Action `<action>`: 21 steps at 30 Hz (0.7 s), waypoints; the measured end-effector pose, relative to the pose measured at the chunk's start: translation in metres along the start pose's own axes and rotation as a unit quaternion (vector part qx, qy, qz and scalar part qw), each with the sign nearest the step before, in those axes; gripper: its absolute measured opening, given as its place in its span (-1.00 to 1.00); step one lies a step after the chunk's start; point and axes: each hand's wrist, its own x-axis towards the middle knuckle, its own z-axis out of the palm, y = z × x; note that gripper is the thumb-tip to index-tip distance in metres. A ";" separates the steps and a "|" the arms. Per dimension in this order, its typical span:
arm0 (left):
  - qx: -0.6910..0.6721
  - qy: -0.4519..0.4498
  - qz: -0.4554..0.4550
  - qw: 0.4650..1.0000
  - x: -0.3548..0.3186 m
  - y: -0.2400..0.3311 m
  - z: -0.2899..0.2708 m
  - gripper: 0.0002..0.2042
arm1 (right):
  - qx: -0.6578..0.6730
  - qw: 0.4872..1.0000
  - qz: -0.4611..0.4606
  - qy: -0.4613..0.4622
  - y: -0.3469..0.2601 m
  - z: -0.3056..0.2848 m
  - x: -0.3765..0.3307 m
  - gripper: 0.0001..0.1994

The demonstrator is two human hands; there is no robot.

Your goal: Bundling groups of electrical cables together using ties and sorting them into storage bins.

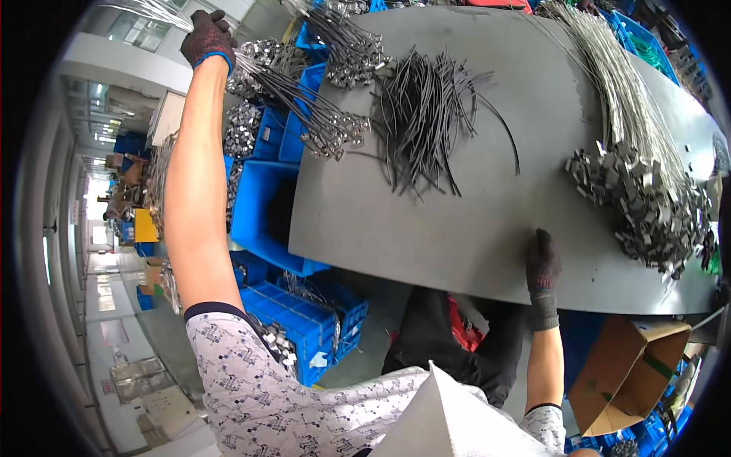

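Raised at the upper left, my left hand (207, 36), in a dark glove with a blue cuff, is closed around a bundle of thin cables (278, 84). Metal pieces (335, 135) on the bundle's ends hang over the table's left edge; its pale strands run out past the hand's other side. My right hand (543, 263), also gloved, lies at the near edge of the grey table (426, 236). Its fingers stretch forward over the surface, and nothing shows in them. A loose pile of short black cables (430, 114) lies between the hands, farther back.
On the table's right lies a large bundle of silvery cables (624, 99) with metal clips (647, 198). Blue crates (255, 209) line the left side, several with metal parts. A blue crate (297, 324) stands on the floor. An opened cardboard box (632, 373) sits at lower right.
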 end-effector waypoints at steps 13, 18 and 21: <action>0.292 -0.009 0.096 0.951 0.093 -0.157 0.058 -0.58 | -0.052 0.990 0.131 0.001 -0.013 0.025 0.030 -0.77; 0.378 0.006 0.249 0.892 -0.075 -0.174 0.037 -0.78 | -0.038 0.991 0.124 -0.019 0.001 0.024 0.022 -0.72; 0.256 -0.319 -0.016 0.912 -0.253 -0.214 0.057 -0.90 | -0.019 0.988 0.152 -0.029 0.012 0.026 0.017 -0.70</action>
